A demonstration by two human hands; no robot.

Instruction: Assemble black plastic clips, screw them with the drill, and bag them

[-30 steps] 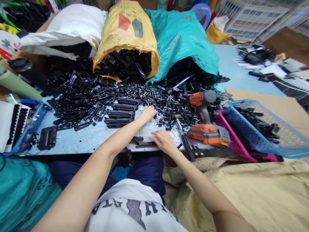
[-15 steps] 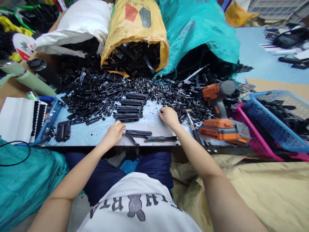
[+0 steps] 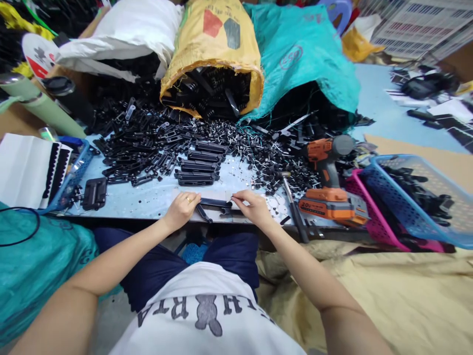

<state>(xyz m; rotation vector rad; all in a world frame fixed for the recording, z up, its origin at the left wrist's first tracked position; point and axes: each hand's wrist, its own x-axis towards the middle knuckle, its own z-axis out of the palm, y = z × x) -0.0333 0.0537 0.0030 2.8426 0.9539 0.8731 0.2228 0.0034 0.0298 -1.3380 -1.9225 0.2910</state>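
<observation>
At the table's front edge lies a long black plastic bar [image 3: 215, 202] with a second black piece angled under it. My left hand [image 3: 181, 209] rests closed on the bar's left end, a ring on one finger. My right hand [image 3: 253, 208] pinches something small at the bar's right end; I cannot make out what. Behind the hands, several assembled black bars [image 3: 197, 165] are stacked in a neat row. A heap of small rivets or screws [image 3: 266, 162] spreads to the right of that stack.
A large pile of loose black parts [image 3: 136, 143] covers the table's left. Yellow [image 3: 214, 54], teal [image 3: 303, 59] and white [image 3: 121, 39] sacks stand behind. An orange cordless drill [image 3: 327, 182] and a hammer [image 3: 293, 207] lie right, beside blue [image 3: 421, 197] and pink baskets.
My right hand came back from the rivet heap to the bar's right end. My left hand shifted slightly right onto the bar's left end. The camera tilted a little.
</observation>
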